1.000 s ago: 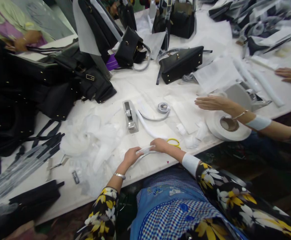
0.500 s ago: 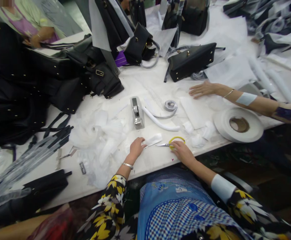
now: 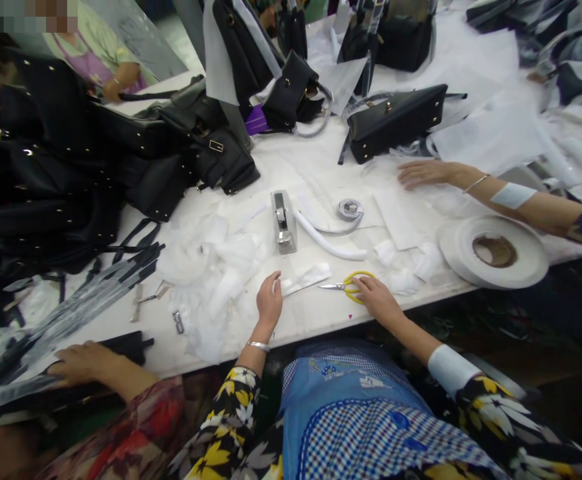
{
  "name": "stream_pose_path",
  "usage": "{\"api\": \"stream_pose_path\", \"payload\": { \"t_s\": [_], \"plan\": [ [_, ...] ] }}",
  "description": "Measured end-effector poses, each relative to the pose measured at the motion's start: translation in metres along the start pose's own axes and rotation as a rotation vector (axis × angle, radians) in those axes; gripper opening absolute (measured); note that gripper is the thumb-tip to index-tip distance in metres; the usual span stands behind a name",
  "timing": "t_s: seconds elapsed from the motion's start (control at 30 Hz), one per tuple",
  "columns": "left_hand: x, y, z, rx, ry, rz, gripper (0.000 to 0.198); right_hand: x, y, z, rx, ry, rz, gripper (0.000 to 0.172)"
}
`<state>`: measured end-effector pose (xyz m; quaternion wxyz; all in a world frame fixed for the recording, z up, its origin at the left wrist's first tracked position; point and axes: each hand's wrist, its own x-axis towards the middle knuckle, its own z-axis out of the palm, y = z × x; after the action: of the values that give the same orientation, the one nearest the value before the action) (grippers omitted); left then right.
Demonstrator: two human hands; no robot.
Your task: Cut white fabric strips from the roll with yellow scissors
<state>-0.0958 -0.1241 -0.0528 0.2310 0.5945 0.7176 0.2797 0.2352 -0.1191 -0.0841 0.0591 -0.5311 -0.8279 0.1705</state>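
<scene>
Near the front edge of the white table, my left hand (image 3: 269,300) is closed at the left end of a short white strip (image 3: 307,277); its fingertips are partly hidden. My right hand (image 3: 378,300) has its fingers closed on the right side of the yellow handles of a pair of scissors (image 3: 338,287). The scissor blades point left, towards the strip, and look closed. Beyond my hands stand a clear tape dispenser (image 3: 283,223), a curved white tube (image 3: 328,245) and a small grey coil (image 3: 349,210).
A large white roll (image 3: 493,252) lies to the right, below a co-worker's outstretched hand (image 3: 428,175). Crumpled white wrapping (image 3: 211,260) lies left of me. Another co-worker's hand (image 3: 88,363) rests on wrapped straps at lower left. Black handbags (image 3: 395,123) fill the back and left.
My left hand has turned more upright at the strip's end. My right hand has shifted towards the right edge of the scissor handles. A co-worker's hand has appeared at lower left.
</scene>
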Motion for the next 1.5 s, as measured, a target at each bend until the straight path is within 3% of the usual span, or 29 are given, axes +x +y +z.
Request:
{"api": "stream_pose_path", "payload": {
  "t_s": [0.17,0.3,0.43,0.57,0.67,0.73,0.83,1.0,1.2,1.3,1.5],
  "plan": [
    [-0.033,-0.019,-0.018,-0.020,0.118,-0.177,0.035,0.009,0.004,-0.016,-0.046,-0.173,-0.004,0.053],
    [-0.035,-0.020,-0.019,0.086,0.023,-0.044,0.029,-0.003,0.007,-0.031,0.033,-0.294,0.099,0.061],
    [-0.014,-0.008,-0.007,0.152,-0.069,0.089,0.031,-0.032,0.002,-0.033,0.318,-0.249,0.194,0.057],
    [0.004,0.008,0.011,0.117,-0.106,0.149,0.026,-0.045,-0.032,-0.031,0.755,-0.256,0.361,0.061],
    [0.003,0.017,0.025,0.090,-0.108,0.161,0.023,-0.033,-0.066,-0.030,1.032,-0.345,0.412,0.063],
    [-0.002,0.019,0.032,0.087,-0.106,0.165,0.025,-0.019,-0.084,-0.028,1.089,-0.406,0.432,0.062],
    [-0.009,0.018,0.039,0.068,-0.088,0.167,0.026,0.004,-0.099,-0.023,1.048,-0.419,0.429,0.059],
    [-0.002,0.012,0.045,0.033,-0.035,0.169,0.023,0.030,-0.100,-0.012,0.988,-0.430,0.492,0.056],
    [0.011,0.009,0.051,0.084,-0.102,0.163,0.018,0.039,-0.097,-0.010,1.032,-0.464,0.616,0.058],
    [0.012,0.006,0.054,0.100,-0.110,0.179,0.016,0.030,-0.094,-0.012,0.905,-0.437,0.515,0.058],
    [0.010,0.002,0.063,0.085,-0.051,0.217,0.016,-0.012,-0.072,-0.007,0.456,-0.238,0.240,0.056]
  ]
}}
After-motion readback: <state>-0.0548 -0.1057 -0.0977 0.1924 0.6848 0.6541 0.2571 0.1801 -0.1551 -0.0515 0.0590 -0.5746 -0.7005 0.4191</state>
